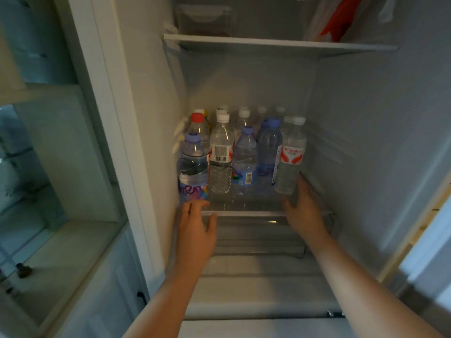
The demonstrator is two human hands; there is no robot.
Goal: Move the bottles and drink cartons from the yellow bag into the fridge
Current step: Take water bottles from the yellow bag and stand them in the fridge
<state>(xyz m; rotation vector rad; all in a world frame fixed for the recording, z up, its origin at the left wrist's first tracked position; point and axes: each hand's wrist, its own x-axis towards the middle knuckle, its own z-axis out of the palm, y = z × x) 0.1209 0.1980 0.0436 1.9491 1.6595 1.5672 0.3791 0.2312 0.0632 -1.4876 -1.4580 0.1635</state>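
Note:
Several water bottles stand in rows on the glass fridge shelf (244,212). At the front right is a clear bottle with a red and white label (291,154), leaning slightly. My right hand (305,211) is curled around its base, thumb in front and fingers on its right side. At the front left stands a bottle with a purple cap and colourful label (192,167). My left hand (195,230) lies flat just below it at the shelf edge, fingers apart, holding nothing. The yellow bag and cartons are out of view.
An upper shelf (280,43) carries a clear lidded box (205,19) and a plastic bag with something red (341,18). Bare shelf space lies right of the bottles by the fridge wall (378,130). A drawer (258,240) sits below; a cabinet (61,154) stands left.

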